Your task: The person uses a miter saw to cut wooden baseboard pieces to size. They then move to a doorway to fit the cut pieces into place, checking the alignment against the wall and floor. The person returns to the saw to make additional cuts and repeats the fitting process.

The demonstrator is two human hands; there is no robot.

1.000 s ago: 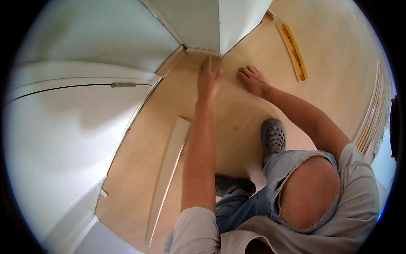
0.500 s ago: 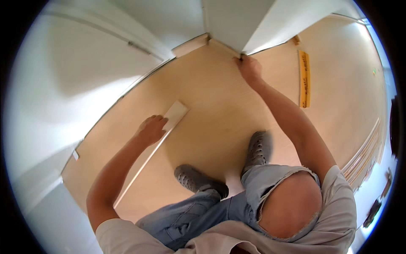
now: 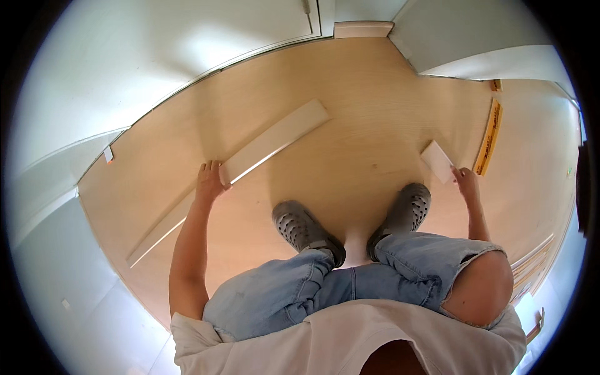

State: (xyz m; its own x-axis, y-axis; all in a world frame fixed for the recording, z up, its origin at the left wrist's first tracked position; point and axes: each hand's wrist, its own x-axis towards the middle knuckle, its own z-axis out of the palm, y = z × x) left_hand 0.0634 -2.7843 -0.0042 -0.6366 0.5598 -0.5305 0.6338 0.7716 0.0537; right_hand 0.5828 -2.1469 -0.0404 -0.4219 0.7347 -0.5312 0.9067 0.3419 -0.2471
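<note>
A long white baseboard strip [image 3: 278, 139] lies slantwise over the wooden floor on the left. My left hand [image 3: 211, 181] is closed around its middle, fingers over the far edge and thumb at the near one. On the right, my right hand [image 3: 466, 180] pinches one end of a short white board piece [image 3: 438, 160], held low over the floor and tilted. Whether that piece touches the floor I cannot tell.
A yellow strip with dark print [image 3: 489, 137] lies right of my right hand. My grey clogs [image 3: 300, 226] are planted between both boards. A white door [image 3: 206, 31] and a fitted baseboard [image 3: 362, 29] border the far side. Thin wooden strips [image 3: 531, 262] lie at the right.
My right hand has come away from the wall corner, back toward me, and now holds the short piece. The view has shifted; my left hand stays on the long strip.
</note>
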